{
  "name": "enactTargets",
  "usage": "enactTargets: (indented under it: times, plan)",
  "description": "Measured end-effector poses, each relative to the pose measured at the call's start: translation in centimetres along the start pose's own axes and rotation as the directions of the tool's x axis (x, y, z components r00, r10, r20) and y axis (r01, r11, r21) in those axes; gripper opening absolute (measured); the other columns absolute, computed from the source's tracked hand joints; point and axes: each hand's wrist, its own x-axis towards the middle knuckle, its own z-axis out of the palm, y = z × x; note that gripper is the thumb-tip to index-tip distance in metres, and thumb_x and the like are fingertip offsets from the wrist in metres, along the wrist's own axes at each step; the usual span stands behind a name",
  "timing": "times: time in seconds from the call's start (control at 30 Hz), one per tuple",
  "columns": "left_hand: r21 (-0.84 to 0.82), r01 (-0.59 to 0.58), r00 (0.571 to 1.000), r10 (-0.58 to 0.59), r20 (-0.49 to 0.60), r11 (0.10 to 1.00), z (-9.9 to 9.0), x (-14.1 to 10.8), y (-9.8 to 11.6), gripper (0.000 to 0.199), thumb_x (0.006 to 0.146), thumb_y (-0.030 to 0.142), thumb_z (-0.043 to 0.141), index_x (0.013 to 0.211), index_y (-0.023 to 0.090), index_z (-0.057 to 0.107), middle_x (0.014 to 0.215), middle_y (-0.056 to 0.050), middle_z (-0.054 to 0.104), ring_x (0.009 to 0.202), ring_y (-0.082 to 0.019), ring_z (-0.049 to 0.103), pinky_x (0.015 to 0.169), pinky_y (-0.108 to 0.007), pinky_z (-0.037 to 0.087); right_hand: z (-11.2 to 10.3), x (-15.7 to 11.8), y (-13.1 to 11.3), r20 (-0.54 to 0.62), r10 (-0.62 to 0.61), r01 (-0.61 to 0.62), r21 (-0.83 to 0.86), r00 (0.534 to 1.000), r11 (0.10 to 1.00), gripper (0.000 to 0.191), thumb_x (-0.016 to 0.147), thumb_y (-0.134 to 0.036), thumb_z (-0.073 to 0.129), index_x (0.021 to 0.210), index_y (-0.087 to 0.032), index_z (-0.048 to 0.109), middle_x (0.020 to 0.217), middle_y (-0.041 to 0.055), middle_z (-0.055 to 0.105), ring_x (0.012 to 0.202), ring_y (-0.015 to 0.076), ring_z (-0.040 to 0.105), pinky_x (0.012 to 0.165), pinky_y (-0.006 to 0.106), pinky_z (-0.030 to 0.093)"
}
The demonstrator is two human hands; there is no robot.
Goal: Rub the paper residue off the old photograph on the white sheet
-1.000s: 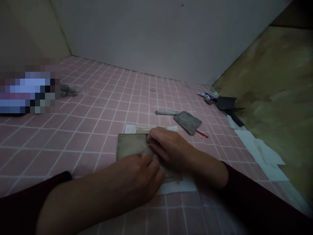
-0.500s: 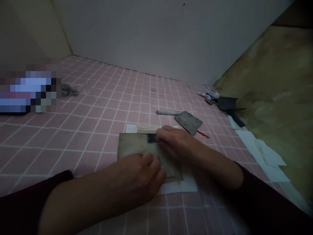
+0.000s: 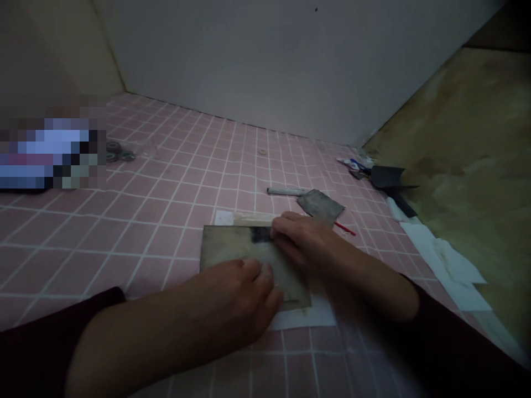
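Pink cloth (image 3: 124,237) with a white grid covers the surface, running back to a plain wall (image 3: 232,55); light is dim. I note a grey-beige sheet (image 3: 224,243) lying flat in front of me, on white paper (image 3: 307,319) that shows along its far and near edges. My left hand (image 3: 249,301) rests over the sheet's near part, fingers curled; I cannot tell whether they grip anything. My right hand (image 3: 305,240) is at the far edge, fingers bunched narrow beside a dark patch (image 3: 260,235); contents, if any, hidden. Beyond it: a grey square piece (image 3: 321,204), touching or nearly touching a pale rod (image 3: 284,191), with a red stick (image 3: 345,228) near its closest corner. Farther back, a small ring (image 3: 262,151). Far right: a black scoop-like object (image 3: 386,177).
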Motion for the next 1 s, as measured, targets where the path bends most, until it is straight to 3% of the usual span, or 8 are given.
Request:
enactTargets:
  times: [0.1,0.23,0.37,0.57,0.7,0.9,1.0]
  plan:
    - [0.029,0.012,1.0,-0.012,-0.022,1.0,0.0,0.0,0.0,0.005,0.088,0.016,0.049,0.087,0.018,0.054,0.082,-0.004,0.062,0.064,-0.018,0.049,0.061,-0.035,0.04,0.7,0.4,-0.5,-0.053,-0.04,0.043,0.068,0.998,0.997,0.01,0.089,-0.009,0.044,0.087,-0.018,0.048,0.087,0.0042,0.055,0.077,0.015,0.05,0.07,0.027,0.038]
    - [0.008,0.008,1.0,-0.008,-0.013,1.0,0.0,0.1,0.0,0.006,0.089,0.016,0.049,0.089,0.017,0.055,0.088,-0.006,0.065,0.066,-0.019,0.052,0.06,-0.034,0.04,0.6,0.4,-0.3,-0.084,-0.052,0.059,0.077,0.995,0.995,0.012,0.09,-0.011,0.044,0.081,-0.019,0.045,0.081,0.0023,0.054,0.073,0.0143,0.049,0.068,0.027,0.037]
    - [-0.001,-0.001,1.0,0.001,-0.016,1.0,0.0,0.2,-0.1,0.009,0.092,0.018,0.046,0.09,0.017,0.055,0.087,-0.006,0.064,0.067,-0.018,0.052,0.059,-0.033,0.039,0.2,0.2,0.2,-0.048,-0.013,0.015,0.028,0.999,1.0,0.013,0.088,-0.01,0.047,0.079,-0.019,0.044,0.078,0.0014,0.053,0.071,0.014,0.048,0.066,0.027,0.036]
    - [0.02,0.012,0.998,-0.011,-0.062,1.0,0.0,0.2,-0.1,0.007,0.089,0.016,0.049,0.084,0.017,0.054,0.077,-0.003,0.061,0.063,-0.017,0.047,0.063,-0.034,0.037,0.6,0.5,-0.6,-0.042,-0.085,0.087,0.032,0.995,0.996,0.012,0.09,-0.009,0.044,0.083,-0.018,0.048,0.083,0.0023,0.052,0.071,0.0131,0.047,0.065,0.026,0.036]
    - [0.021,0.006,1.0,-0.006,0.0,1.0,0.3,-0.1,0.0,0.007,0.092,0.019,0.048,0.089,0.018,0.054,0.082,-0.004,0.061,0.067,-0.017,0.048,0.062,-0.033,0.035,-0.4,0.0,0.0,0.052,0.017,-0.015,-0.045,0.998,0.999,0.015,0.088,-0.007,0.047,0.077,-0.017,0.049,0.08,0.002,0.053,0.07,0.013,0.049,0.064,0.026,0.035]
    - [0.041,0.014,0.999,-0.012,-0.033,0.999,0.4,0.0,0.0,0.003,0.088,0.019,0.053,0.085,0.018,0.053,0.078,-0.003,0.059,0.064,-0.017,0.046,0.063,-0.034,0.036,0.8,0.6,-0.8,-0.036,-0.079,0.081,0.059,0.996,0.995,0.013,0.092,-0.009,0.041,0.088,-0.016,0.051,0.087,0.0049,0.055,0.077,0.015,0.051,0.069,0.028,0.039]
    - [0.007,0.013,1.0,-0.013,-0.022,1.0,0.1,-0.1,0.0,0.006,0.09,0.019,0.052,0.084,0.019,0.052,0.081,-0.003,0.06,0.063,-0.017,0.046,0.06,-0.033,0.034,0.4,0.4,-0.4,-0.005,-0.038,0.038,0.031,0.999,0.999,0.014,0.091,-0.008,0.043,0.082,-0.017,0.048,0.082,0.0028,0.053,0.071,0.0135,0.048,0.065,0.027,0.037]
